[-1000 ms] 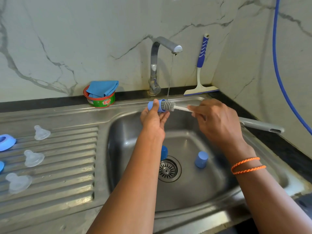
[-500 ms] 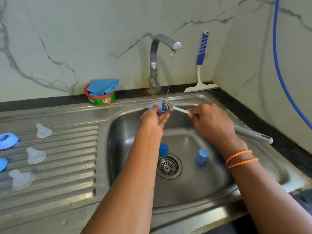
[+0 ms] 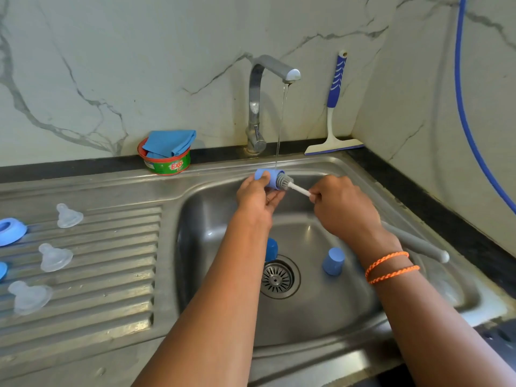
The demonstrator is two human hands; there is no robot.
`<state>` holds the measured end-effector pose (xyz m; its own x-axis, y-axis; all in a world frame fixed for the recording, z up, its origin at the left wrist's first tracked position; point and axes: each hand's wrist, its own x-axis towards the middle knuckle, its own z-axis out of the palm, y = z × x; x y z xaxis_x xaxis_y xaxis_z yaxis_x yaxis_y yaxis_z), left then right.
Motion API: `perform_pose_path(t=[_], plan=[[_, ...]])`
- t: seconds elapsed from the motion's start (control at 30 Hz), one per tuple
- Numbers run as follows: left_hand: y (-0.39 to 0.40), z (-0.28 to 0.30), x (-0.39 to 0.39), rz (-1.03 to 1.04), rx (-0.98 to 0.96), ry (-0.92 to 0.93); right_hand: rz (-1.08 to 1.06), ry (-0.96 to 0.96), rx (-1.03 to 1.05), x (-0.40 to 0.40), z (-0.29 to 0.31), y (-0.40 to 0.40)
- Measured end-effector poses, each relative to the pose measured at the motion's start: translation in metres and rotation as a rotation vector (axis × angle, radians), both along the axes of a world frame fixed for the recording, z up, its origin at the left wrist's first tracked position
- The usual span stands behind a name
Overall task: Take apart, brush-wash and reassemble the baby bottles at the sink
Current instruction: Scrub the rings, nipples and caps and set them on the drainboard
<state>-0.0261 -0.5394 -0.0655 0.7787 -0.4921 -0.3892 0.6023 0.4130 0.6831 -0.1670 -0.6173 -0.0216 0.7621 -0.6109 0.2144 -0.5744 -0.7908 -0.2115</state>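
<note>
While water runs from the tap [image 3: 275, 71], left hand [image 3: 258, 198] grips blue cap [image 3: 268, 177], right hand [image 3: 342, 203] pinches brush [image 3: 290, 184], bristles at cap mouth, above sink [image 3: 195, 247].

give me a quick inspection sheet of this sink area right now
surface: stainless steel sink with ribbed drainboard, thin stream running from the chrome tap.
job's things: light blue plastic cap under the stream, grey bristle brush at its mouth; two blue caps by the drain; three clear silicone teats and blue collar rings on the drainboard.
clutter: green dish-soap tub with a blue cloth; blue-handled squeegee against the wall.
grip: left hand holds the cap; right hand pinches the brush stem.
cables: blue hose down the right wall.
surroundings: marble-look walls.
</note>
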Motion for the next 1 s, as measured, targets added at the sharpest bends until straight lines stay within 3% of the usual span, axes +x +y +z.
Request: perform_pose_path(t=[0.17,0.33,0.43,0.57,0.7,0.83,1.0], plan=[[-0.008,0.005,-0.003,-0.034,-0.029,0.037,0.091,-0.001,0.061,0.002,-0.003,-0.010],[-0.005,0.008,0.000,-0.006,-0.084,0.082,0.015,-0.127,0.178,0.008,-0.018,-0.017],[-0.003,0.005,0.000,-0.024,-0.101,0.073,0.000,-0.089,0.231,0.016,-0.021,-0.014],[0.002,0.004,-0.003,-0.102,-0.113,0.078,0.066,-0.051,0.182,0.018,-0.021,-0.013],[0.001,0.005,-0.004,-0.119,-0.130,0.077,-0.020,-0.156,0.206,0.014,-0.016,-0.011],[-0.001,0.002,-0.002,-0.110,-0.109,0.092,-0.026,-0.042,0.125,0.019,-0.016,0.001],[-0.002,0.006,0.002,-0.091,-0.173,0.162,0.037,-0.052,0.034,0.021,-0.013,0.002]])
